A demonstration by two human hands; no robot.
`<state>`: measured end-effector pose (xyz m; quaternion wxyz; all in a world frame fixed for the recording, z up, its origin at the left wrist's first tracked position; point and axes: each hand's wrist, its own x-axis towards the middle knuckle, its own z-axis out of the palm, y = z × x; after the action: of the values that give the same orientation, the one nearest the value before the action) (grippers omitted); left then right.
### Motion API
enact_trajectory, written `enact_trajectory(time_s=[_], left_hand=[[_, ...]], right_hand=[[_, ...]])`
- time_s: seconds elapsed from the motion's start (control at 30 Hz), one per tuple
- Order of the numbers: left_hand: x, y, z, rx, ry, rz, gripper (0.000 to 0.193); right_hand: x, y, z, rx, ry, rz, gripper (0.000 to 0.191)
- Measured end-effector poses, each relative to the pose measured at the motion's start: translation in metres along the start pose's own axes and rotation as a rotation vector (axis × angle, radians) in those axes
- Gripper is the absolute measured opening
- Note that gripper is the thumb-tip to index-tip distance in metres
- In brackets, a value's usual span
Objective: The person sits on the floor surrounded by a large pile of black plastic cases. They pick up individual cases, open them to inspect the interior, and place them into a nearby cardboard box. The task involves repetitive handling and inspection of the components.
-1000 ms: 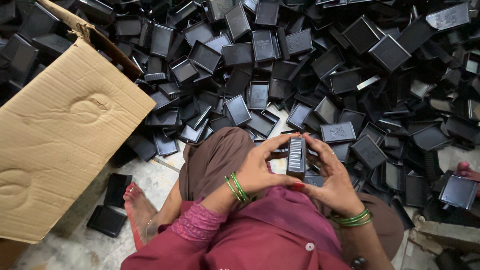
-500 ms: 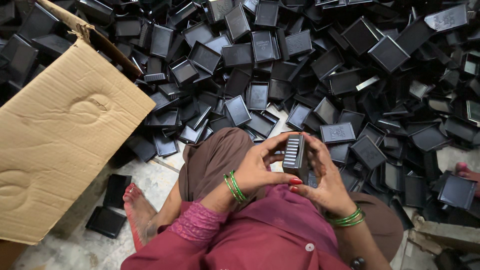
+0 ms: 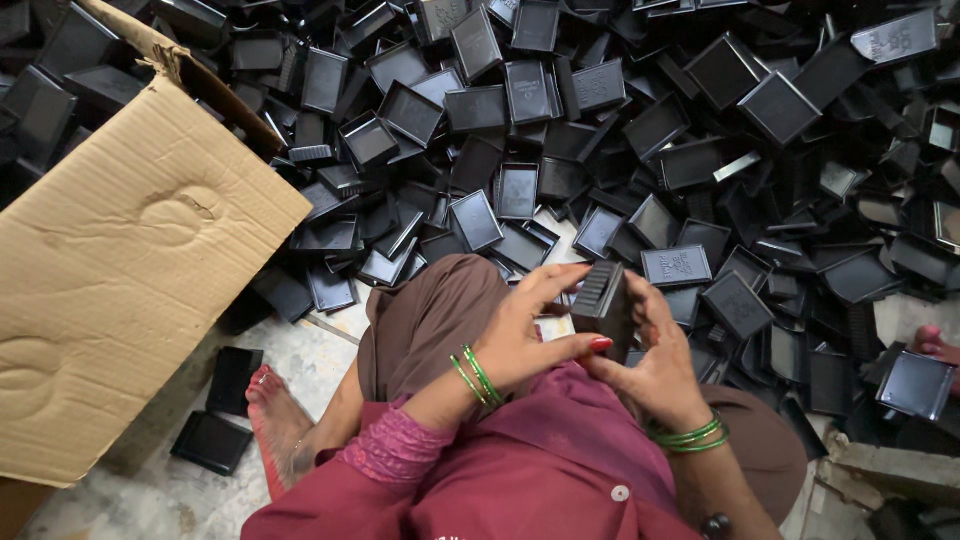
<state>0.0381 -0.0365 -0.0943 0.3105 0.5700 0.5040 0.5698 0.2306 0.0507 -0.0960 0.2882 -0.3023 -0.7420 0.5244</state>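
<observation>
One black ribbed plastic piece [image 3: 603,297] stands upright between both hands; left hand [image 3: 525,335] fingers curl around its near side; right hand [image 3: 655,360] grips opposite; countless black trays [image 3: 520,190] lie beyond the fingertips; one cardboard box [image 3: 120,270].

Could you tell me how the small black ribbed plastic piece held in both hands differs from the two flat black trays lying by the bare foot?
The black ribbed plastic piece is held upright between the left hand and right hand; the two flat black trays lie flat on the floor, untouched. The piece shows a ribbed face; the trays look smooth. Both are black plastic.
</observation>
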Motion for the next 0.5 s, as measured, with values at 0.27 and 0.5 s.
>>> enact_trajectory(time_s=[0.27, 0.5], left_hand=[[0.000, 0.011, 0.004, -0.017, 0.018, -0.150, 0.071], [-0.001, 0.013, 0.004, -0.096, -0.003, -0.135, 0.070]], right_hand=[[0.003, -0.015, 0.005, -0.212, 0.046, -0.134, 0.099], [0.002, -0.018, 0.005, -0.224, 0.064, -0.105, 0.098]])
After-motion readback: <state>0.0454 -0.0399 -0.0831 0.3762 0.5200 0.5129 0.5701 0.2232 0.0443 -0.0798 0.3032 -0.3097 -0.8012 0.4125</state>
